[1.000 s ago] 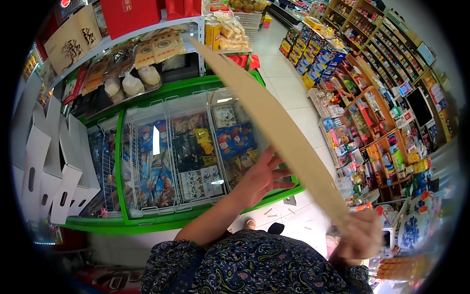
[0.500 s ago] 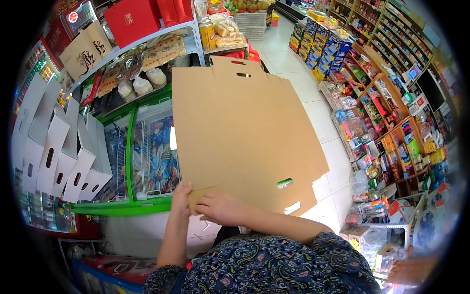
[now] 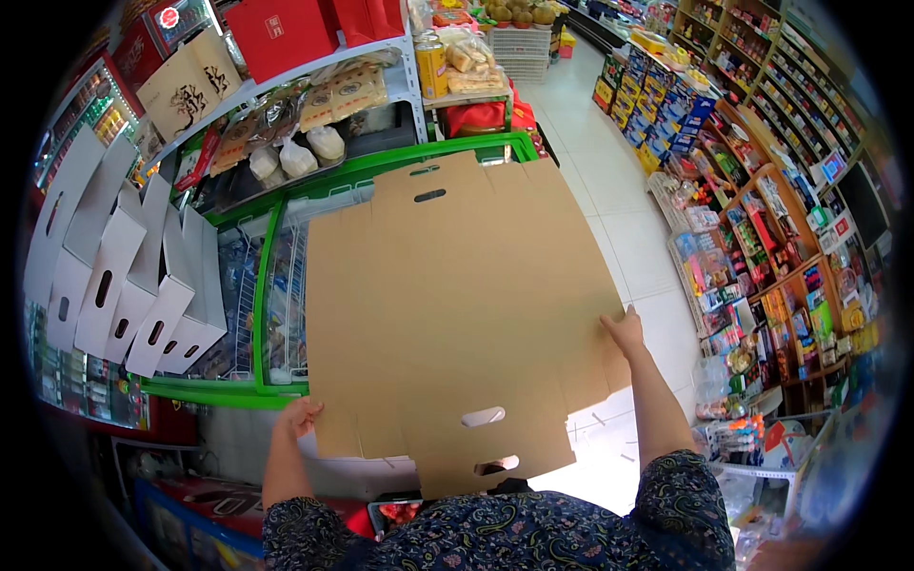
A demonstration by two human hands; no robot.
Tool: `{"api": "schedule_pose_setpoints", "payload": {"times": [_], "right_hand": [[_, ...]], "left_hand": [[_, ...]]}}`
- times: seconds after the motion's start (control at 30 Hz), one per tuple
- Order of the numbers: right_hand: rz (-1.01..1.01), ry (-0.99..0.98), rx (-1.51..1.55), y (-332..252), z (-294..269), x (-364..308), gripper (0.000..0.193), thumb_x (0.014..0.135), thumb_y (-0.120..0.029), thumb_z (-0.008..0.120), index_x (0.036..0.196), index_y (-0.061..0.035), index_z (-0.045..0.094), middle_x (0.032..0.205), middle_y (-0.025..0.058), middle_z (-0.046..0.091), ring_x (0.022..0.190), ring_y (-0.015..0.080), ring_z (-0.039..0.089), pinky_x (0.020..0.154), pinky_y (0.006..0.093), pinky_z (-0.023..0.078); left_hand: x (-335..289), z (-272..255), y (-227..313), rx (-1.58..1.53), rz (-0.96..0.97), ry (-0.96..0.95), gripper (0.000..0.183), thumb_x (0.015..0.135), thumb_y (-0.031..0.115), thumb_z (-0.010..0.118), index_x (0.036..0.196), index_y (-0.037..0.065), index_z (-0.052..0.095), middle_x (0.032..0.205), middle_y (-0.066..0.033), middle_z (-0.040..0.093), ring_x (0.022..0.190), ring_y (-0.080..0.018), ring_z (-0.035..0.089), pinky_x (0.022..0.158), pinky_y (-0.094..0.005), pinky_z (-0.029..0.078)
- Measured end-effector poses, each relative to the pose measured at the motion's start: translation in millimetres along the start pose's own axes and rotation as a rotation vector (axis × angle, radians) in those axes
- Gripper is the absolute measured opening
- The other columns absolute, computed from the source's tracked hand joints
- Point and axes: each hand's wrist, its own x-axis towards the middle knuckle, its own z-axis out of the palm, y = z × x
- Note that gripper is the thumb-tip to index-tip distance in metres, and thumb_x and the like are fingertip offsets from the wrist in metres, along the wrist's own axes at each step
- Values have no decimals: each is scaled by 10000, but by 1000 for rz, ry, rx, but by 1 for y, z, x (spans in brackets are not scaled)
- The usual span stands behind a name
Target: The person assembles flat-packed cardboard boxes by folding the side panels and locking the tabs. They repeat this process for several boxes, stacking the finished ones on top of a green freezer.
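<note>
A large flat brown cardboard box blank (image 3: 447,295) spreads out in front of me, over part of a green-rimmed chest freezer (image 3: 214,391). It has cut flaps at its corners and oval hand slots at its far and near ends. My left hand (image 3: 302,416) is closed on its left edge, close to the near left corner. On the right edge, farther from me, my right hand (image 3: 624,333) grips the sheet with the thumb on top; the other fingers are mostly hidden underneath. The near flap reaches almost to my patterned shirt.
Several white assembled boxes (image 3: 114,276) with hand slots stand at the left on the freezer. Behind them, a metal shelf (image 3: 416,95) carries red gift bags (image 3: 281,38). Packed snack racks (image 3: 762,247) line the right side, beyond a tiled floor (image 3: 628,243).
Both hands were together at the near left corner; now they hold opposite edges, the right hand having moved across. The cardboard has turned and come nearer, and the view has shifted slightly.
</note>
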Motion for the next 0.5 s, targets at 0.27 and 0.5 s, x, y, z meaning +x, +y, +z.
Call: {"api": "schedule_pose_setpoints", "payload": {"times": [0.27, 0.5], "right_hand": [[13, -161, -269, -50, 9, 19, 693, 567, -365, 846, 1067, 37, 586, 1048, 200, 674, 965, 304, 670, 805, 387, 555], [-64, 37, -594, -79, 17, -22, 353, 728, -149, 712, 1030, -43, 563, 969, 138, 685, 922, 305, 674, 756, 415, 555]], "left_hand": [[48, 3, 31, 582, 381, 754, 486, 651, 263, 863, 1004, 54, 604, 916, -121, 694, 810, -257, 677, 705, -386, 543], [7, 103, 82, 1068, 412, 931, 547, 617, 322, 858, 1007, 35, 604, 954, -213, 685, 885, -361, 671, 761, -447, 534]]}}
